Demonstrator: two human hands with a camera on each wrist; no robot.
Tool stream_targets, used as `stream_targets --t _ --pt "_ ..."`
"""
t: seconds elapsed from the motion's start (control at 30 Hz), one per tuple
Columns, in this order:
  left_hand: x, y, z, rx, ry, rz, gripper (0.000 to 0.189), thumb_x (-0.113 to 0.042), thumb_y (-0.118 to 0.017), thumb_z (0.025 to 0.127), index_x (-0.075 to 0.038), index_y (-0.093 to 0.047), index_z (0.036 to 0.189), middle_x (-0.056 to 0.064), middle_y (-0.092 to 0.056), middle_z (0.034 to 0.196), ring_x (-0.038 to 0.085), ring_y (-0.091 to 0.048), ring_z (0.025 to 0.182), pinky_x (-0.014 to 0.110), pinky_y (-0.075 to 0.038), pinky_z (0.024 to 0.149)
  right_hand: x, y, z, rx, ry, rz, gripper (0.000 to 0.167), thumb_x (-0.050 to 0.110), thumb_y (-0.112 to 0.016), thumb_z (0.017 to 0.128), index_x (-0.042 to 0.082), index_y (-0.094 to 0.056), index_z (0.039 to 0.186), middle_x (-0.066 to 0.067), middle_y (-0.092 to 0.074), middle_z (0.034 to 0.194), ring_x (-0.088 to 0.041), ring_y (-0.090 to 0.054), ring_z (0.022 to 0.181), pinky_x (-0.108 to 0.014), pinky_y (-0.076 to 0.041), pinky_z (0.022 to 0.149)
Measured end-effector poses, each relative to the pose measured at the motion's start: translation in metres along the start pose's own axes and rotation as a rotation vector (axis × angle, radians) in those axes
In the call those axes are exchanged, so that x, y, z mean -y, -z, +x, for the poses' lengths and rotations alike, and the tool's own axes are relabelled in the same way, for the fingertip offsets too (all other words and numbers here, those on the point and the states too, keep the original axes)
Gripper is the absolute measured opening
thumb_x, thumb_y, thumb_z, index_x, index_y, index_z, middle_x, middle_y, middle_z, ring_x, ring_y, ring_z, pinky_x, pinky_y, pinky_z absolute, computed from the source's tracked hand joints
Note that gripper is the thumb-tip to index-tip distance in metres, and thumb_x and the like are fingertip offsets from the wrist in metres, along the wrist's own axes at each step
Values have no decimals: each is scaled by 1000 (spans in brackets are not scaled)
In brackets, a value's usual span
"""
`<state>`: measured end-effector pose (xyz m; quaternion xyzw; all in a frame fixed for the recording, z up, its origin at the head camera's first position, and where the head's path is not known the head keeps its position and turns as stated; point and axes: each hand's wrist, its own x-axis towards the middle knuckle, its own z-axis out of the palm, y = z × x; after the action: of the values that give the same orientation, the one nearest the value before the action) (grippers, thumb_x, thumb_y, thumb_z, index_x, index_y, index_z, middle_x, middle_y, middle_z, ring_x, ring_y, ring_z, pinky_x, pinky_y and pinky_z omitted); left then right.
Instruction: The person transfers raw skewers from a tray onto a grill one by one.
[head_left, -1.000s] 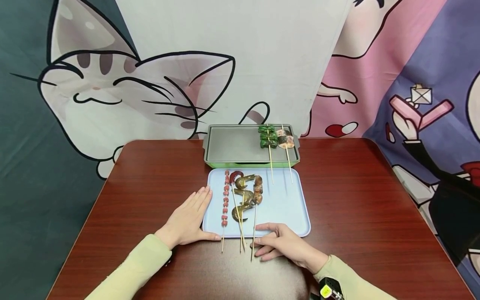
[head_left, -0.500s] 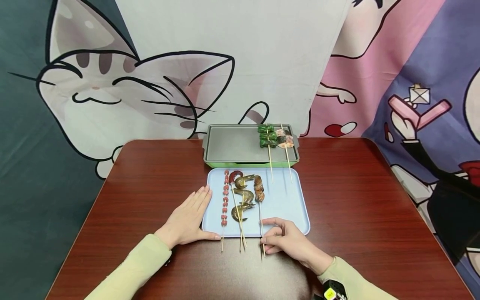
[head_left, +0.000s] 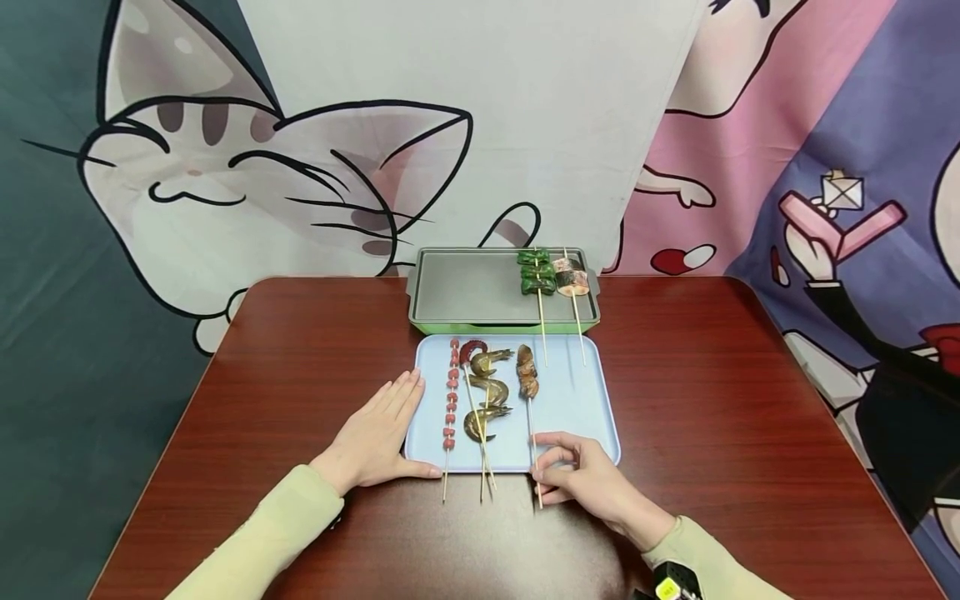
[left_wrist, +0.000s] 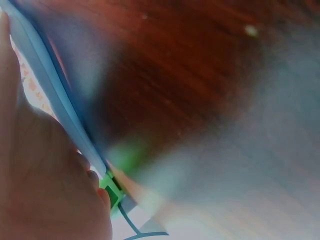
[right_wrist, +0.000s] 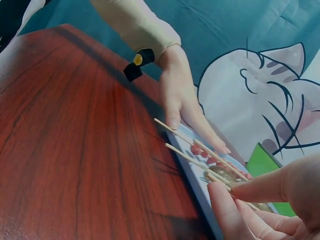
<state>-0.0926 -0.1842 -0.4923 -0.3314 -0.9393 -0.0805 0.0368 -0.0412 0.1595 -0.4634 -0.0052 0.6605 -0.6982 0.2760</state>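
Note:
My right hand [head_left: 581, 479] pinches the stick of a brown meat skewer [head_left: 527, 372] between thumb and fingers at the front edge of a pale blue tray [head_left: 577, 408]. The meat end lies over the tray, right of the other skewers. My left hand [head_left: 382, 429] rests with straight fingers along the tray's left edge, thumb at the front corner. On the tray lie a skewer of small red pieces [head_left: 450, 408], a dark red curled tentacle skewer [head_left: 472, 348] and several grey-brown shrimp [head_left: 486, 423]. Some sticks cross and jut past the front rim.
Behind the tray stands a green-sided grill with a grey plate [head_left: 465, 287]. A green vegetable skewer [head_left: 536, 272] and a pale, dark-banded skewer [head_left: 571, 277] lie on its right side, sticks reaching over the tray. The reddish-brown table [head_left: 712, 400] extends both ways; a printed cloth [head_left: 570, 100] hangs behind.
The right hand has closed its fingers on the meat skewer's stick and shifted it right, away from the shrimp. The left hand has stayed in place on the tray's edge.

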Motion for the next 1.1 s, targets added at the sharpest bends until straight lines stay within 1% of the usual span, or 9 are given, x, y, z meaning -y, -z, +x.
stream_targets --t 0.07,0.2,0.4,0.5,0.6,0.7,0.83,0.97,1.1 --pt "0 1 0 -1 1 -9 128 -88 -59 75 13 -35 151 28 -29 160 39 -28 148 49 -27 119 1 2 -1 -5 2 -4 61 -6 -66 93 -16 -39 146 -20 -64 99 -27 -69 80 -41 -62 72" --pt "1 -2 0 24 10 15 129 -90 -53 76 11 -33 153 26 -25 162 37 -26 149 48 -24 120 3 7 -2 -1 6 -11 62 -5 -66 93 -16 -38 147 -21 -64 100 -27 -69 80 -41 -62 72" --pt "2 -4 0 17 8 22 130 -92 -51 75 11 -33 153 26 -25 162 37 -26 149 47 -24 120 4 10 -4 16 28 -32 63 -5 -66 92 -16 -38 147 -20 -65 99 -30 -70 79 -42 -62 71" --pt "2 -3 0 26 8 28 130 -92 -50 76 11 -33 153 26 -25 162 37 -25 149 47 -24 121 6 11 -5 27 37 -44 64 -5 -66 92 -15 -38 148 -22 -65 101 -30 -70 79 -42 -62 71" --pt "1 -1 0 36 10 31 130 -91 -52 76 11 -33 153 26 -25 162 37 -25 150 47 -24 121 8 10 -5 34 46 -60 63 -5 -66 92 -15 -39 148 -23 -65 102 -29 -70 79 -42 -62 71" --pt "-1 3 1 39 9 27 129 -89 -57 75 12 -34 152 27 -26 161 38 -26 149 47 -25 120 11 9 -5 38 57 -77 62 -5 -66 92 -15 -39 148 -23 -65 103 -30 -71 80 -42 -62 71" --pt "-3 8 2 48 10 34 129 -88 -58 75 12 -34 152 27 -28 161 38 -27 149 47 -26 120 16 8 -4 47 79 -112 61 -5 -65 93 -16 -39 147 -25 -65 103 -34 -71 83 -42 -62 70" --pt "-3 8 2 47 12 36 129 -88 -58 75 12 -34 152 27 -28 161 38 -27 149 47 -26 120 25 7 -3 50 103 -159 60 -5 -64 93 -14 -41 147 -25 -65 102 -39 -71 81 -42 -62 69" --pt "-3 6 1 29 8 15 128 -88 -59 75 13 -35 151 28 -28 160 39 -28 148 48 -27 119 37 6 -3 28 134 -210 59 -4 -66 93 -12 -44 147 -25 -65 102 -33 -71 74 -45 -62 68"
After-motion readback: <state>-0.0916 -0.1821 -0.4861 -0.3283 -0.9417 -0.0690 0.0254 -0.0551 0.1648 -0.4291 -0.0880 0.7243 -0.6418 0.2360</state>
